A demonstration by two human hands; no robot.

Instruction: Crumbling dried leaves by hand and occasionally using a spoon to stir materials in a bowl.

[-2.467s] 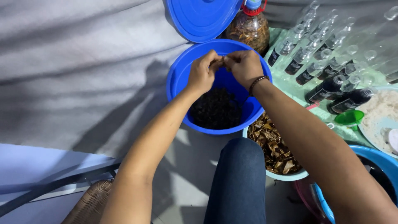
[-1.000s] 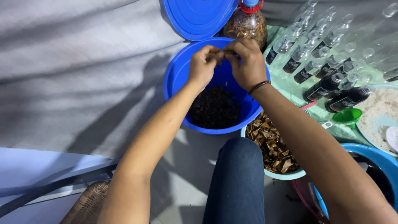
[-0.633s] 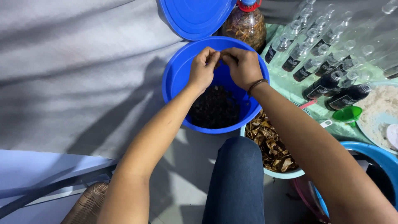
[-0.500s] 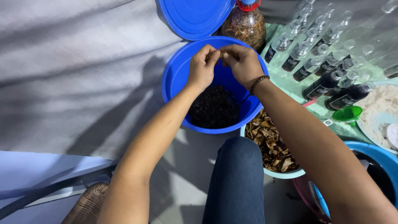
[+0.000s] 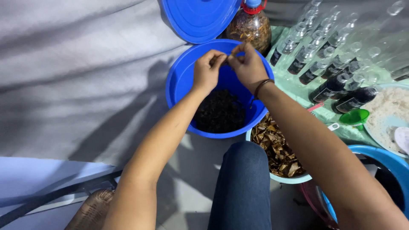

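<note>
Item: left hand and right hand are pinching one tiny dark piece together, fingers closed, directly above the round blue plastic tub holding dark dried matter.

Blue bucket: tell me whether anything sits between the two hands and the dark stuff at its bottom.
Nothing visible does. The left hand and right hand meet over the open blue bucket, whose lid leans behind it; the dark material lies uncovered below.

Rows of small dark bottles, a green funnel and a bowl of dried leaves.
</note>
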